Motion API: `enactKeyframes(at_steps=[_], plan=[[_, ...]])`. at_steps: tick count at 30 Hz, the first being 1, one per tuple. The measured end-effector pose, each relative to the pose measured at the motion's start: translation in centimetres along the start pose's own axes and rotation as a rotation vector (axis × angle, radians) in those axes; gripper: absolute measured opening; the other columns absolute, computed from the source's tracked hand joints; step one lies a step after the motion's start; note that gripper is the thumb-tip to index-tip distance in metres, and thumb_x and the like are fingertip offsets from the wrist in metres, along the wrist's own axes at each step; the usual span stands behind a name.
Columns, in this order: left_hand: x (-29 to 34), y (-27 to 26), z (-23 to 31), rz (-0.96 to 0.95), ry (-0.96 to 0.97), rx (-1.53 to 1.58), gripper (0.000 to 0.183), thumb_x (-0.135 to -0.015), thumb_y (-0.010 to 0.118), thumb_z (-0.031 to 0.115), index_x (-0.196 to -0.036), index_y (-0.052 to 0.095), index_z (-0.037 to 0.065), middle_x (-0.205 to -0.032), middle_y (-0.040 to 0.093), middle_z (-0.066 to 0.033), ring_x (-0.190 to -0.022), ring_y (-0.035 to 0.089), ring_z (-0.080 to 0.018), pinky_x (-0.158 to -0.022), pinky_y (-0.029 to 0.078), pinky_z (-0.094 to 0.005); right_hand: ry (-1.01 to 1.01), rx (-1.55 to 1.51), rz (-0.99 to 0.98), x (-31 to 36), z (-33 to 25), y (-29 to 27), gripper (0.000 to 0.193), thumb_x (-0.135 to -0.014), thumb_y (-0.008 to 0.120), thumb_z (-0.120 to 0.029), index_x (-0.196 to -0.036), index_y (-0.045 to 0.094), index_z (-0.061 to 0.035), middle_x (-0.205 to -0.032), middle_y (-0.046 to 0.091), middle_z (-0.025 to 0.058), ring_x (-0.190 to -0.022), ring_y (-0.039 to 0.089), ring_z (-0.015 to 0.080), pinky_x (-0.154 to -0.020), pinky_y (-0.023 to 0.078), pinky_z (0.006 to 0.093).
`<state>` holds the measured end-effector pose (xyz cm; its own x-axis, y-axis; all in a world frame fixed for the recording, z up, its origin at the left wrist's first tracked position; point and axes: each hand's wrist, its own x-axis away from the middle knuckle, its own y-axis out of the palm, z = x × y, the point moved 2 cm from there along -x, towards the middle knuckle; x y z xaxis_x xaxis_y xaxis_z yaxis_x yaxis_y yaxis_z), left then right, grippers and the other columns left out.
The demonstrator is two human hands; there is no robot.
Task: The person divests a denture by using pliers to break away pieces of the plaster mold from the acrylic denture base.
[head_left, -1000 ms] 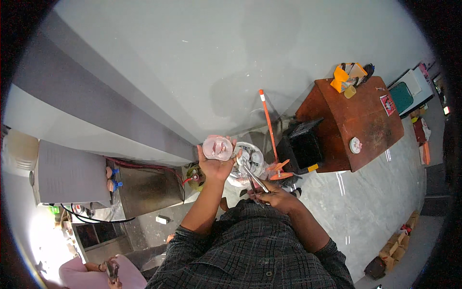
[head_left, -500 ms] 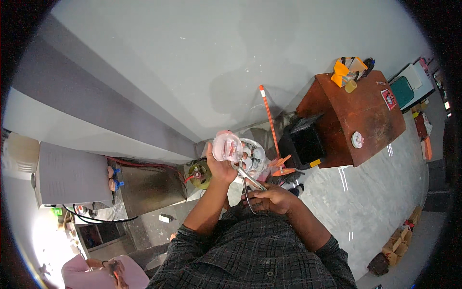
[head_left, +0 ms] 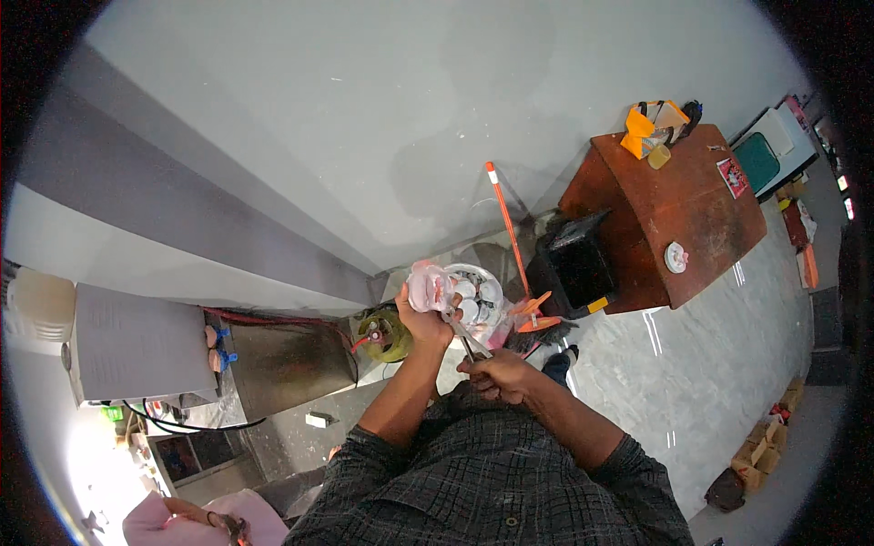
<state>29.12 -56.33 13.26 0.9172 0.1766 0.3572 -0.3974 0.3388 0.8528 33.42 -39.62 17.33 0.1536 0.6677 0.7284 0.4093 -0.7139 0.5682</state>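
Observation:
My left hand is raised and wrapped round a pale pink and white lump, which looks like a plaster dental mould. My right hand, lower and to the right, is closed round the handles of a long metal plier-like cutter. Its jaws point up and left toward the lump's lower edge. Whether they bite into it is hard to tell. Just behind my hands stands a round white bucket with several whitish round pieces in it.
An orange broom handle leans on the wall beside a black bin. To the right stands a brown table. A greenish gas cylinder with a red hose is left of the bucket. Another person's pink sleeve shows at lower left.
The cutter's handles, spread apart before, have come together in my right hand. The lump has tipped and stays beside the bucket; my view has shifted slightly.

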Motion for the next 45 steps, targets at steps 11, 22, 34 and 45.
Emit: enactKeyframes(at_steps=[11,22,34,45], plan=[[0.4,-1.2,0.6,-0.038,0.161,-0.174,0.067,-0.082,0.050,0.059,-0.126,0.052,0.009,-0.098,0.064,-0.0177,-0.078,0.064,-0.0293,-0.064,0.052,-0.0397,-0.018,-0.026,-0.136,2.2,-0.8,-0.6,0.027,-0.098,0.057,-0.025,-0.120,0.052,-0.0092,-0.067,0.052,0.0018,-0.051,0.043,0.0103,-0.043,0.031,0.0267],[0.9,1.5,2.5,-0.384,0.104,-0.360,0.064,-0.086,0.049,0.051,-0.126,0.052,0.001,-0.099,0.065,-0.0195,-0.078,0.061,-0.0299,-0.069,0.048,-0.0396,-0.030,0.141,-0.223,3.8,-2.1,-1.4,0.037,-0.101,0.050,-0.022,-0.135,0.046,-0.0088,-0.084,0.068,0.0148,-0.056,0.060,0.0155,-0.050,0.050,0.0309],[2.0,4.0,-0.6,0.202,0.106,0.031,0.075,-0.085,0.041,0.075,-0.120,0.045,0.009,-0.111,0.052,-0.0169,-0.099,0.056,-0.0377,-0.082,0.054,-0.0543,-0.252,0.202,0.022,3.4,-0.8,0.1,0.041,-0.100,0.046,-0.013,-0.140,0.038,-0.0071,-0.111,0.065,0.0168,-0.092,0.066,0.0235,-0.078,0.055,0.0371],[2.4,4.7,0.6,0.113,0.109,-0.119,0.091,-0.080,0.035,0.085,-0.130,0.038,0.009,-0.111,0.056,-0.0156,-0.086,0.065,-0.0450,-0.066,0.056,-0.0511,-0.177,0.202,-0.040,5.3,-0.9,-0.1,0.055,-0.096,0.052,-0.011,-0.148,0.034,-0.0149,-0.125,0.060,0.0115,-0.109,0.060,0.0219,-0.087,0.049,0.0360]])
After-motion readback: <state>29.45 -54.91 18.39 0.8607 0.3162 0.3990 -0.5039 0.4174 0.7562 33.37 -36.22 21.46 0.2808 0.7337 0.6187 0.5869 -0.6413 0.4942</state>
